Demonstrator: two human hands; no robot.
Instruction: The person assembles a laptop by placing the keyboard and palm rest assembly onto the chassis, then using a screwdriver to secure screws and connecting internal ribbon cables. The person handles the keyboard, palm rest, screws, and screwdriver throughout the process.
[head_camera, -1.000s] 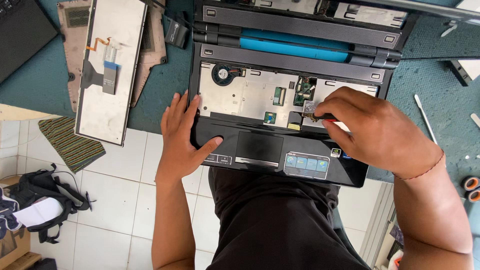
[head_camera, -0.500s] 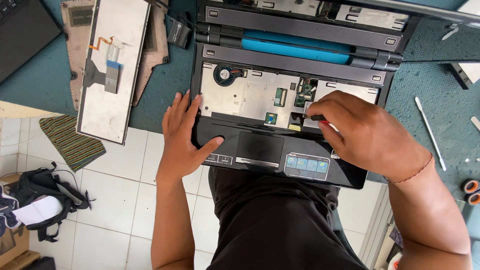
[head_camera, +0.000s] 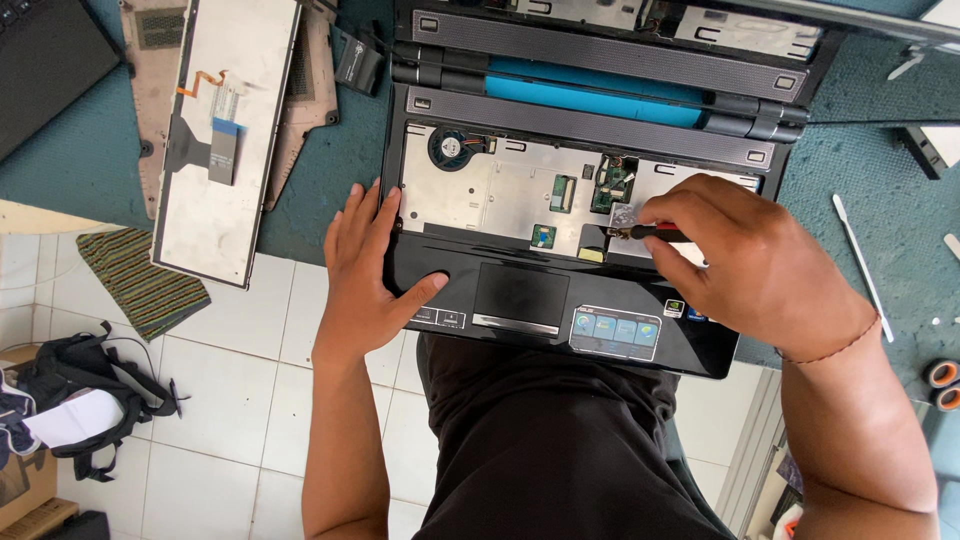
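A black laptop (head_camera: 520, 300) lies on the teal table with its keyboard taken out, baring a silver metal plate (head_camera: 500, 190), a small fan (head_camera: 452, 150) and a green circuit board (head_camera: 612, 185). My left hand (head_camera: 368, 265) rests flat on the palm rest's left corner, thumb beside the touchpad (head_camera: 520, 292). My right hand (head_camera: 760, 265) grips a black-handled screwdriver (head_camera: 650, 232), its tip on the plate just below the circuit board.
The removed keyboard (head_camera: 222, 130) lies face down at the left over a brown cover panel (head_camera: 300, 110). A second dark laptop (head_camera: 40, 60) sits far left. A white pry tool (head_camera: 862, 265) and tape rolls (head_camera: 942, 385) lie right. A black backpack (head_camera: 90, 395) is on the tiled floor.
My right hand has shifted slightly left and down with the screwdriver on the plate. The left hand stays on the palm rest.
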